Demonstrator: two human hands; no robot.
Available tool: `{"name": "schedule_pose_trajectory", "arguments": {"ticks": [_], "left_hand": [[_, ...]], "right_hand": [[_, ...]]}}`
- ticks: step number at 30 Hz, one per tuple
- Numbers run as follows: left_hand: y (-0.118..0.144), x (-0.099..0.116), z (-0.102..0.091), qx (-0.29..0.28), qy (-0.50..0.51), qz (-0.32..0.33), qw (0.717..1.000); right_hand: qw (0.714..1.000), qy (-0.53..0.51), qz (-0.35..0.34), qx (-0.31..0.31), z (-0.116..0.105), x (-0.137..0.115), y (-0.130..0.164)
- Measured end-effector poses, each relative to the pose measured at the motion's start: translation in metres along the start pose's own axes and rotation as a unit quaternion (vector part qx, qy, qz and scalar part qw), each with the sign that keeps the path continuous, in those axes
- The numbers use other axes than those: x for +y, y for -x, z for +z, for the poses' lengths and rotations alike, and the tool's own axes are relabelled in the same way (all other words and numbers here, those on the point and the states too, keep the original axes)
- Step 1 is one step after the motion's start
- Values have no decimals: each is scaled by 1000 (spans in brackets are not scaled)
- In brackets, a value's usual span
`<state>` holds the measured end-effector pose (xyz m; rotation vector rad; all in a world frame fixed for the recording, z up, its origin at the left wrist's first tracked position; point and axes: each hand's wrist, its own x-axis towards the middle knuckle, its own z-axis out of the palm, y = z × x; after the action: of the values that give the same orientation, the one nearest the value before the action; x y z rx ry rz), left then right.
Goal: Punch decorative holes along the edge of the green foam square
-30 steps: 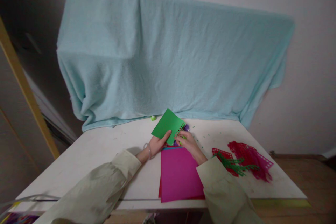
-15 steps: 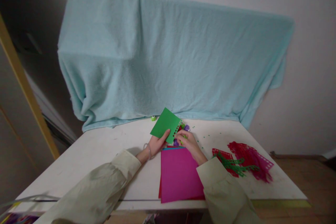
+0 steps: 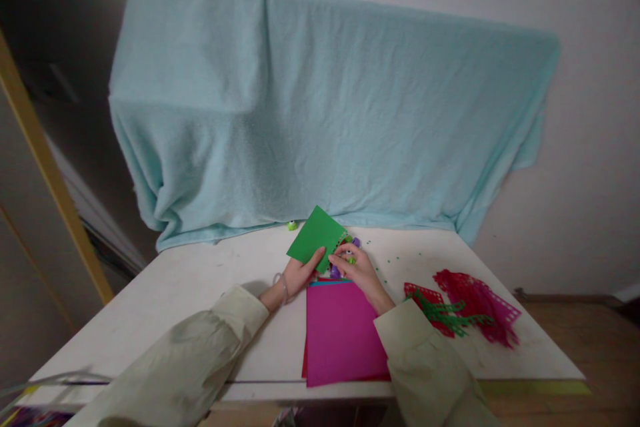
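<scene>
A green paper sheet [image 3: 314, 235] with a row of small cut-out holes along its right edge is tilted above the table. My left hand [image 3: 301, 271] grips its lower edge, thumb on top. At the holed edge, the thumb and forefinger of my right hand [image 3: 357, 271] close on the paper, partly covering the holes. Small purple pieces [image 3: 335, 271] and a lime-green piece [image 3: 352, 260], which look like craft punches, sit behind and beneath my right fingers, partly hidden. A magenta sheet [image 3: 345, 337] tops a stack of coloured paper just below my hands.
Red lattice-cut paper [image 3: 457, 293] and green cut strips [image 3: 443, 312] lie in a heap at the right. Tiny green scraps [image 3: 389, 261] dot the white table [image 3: 210, 300]. Near the back stands a small lime-green item [image 3: 292, 225], before a hanging light-blue cloth [image 3: 350, 113].
My right hand's fingers have shifted slightly left onto the holed edge, covering more of the holes. The left hand and the green sheet have hardly moved.
</scene>
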<state>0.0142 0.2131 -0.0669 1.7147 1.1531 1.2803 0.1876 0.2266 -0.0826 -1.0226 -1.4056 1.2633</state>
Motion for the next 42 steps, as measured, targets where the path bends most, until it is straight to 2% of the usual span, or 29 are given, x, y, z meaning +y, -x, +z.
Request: {"name": "schedule_pose_trajectory", "arguments": {"ticks": [7,12,15,23,32,38,42], "left_hand": [[0,-1,0,5,2,9,1000],[1,-2,0,-5,7,-20,1000],[1,-3,1,2,13,-12,1000],[1,-18,7,-12,26,-46,999],[3,-15,5,-24,21,-65,997],[2,-16,8,-6,-1,-14,1000],[3,-15,8,-2,2,-22,1000]], "right_hand": [[1000,-25,13,5,-1,8,-3],[999,17,-1,-40,-2,6,-1],[998,38,-17,-54,-3,5,1],[998,40,-21,-41,-3,3,1],[998,48,-14,-25,-3,2,2],[999,43,-16,-5,-3,2,1],[999,38,-11,-5,-3,2,0]]}}
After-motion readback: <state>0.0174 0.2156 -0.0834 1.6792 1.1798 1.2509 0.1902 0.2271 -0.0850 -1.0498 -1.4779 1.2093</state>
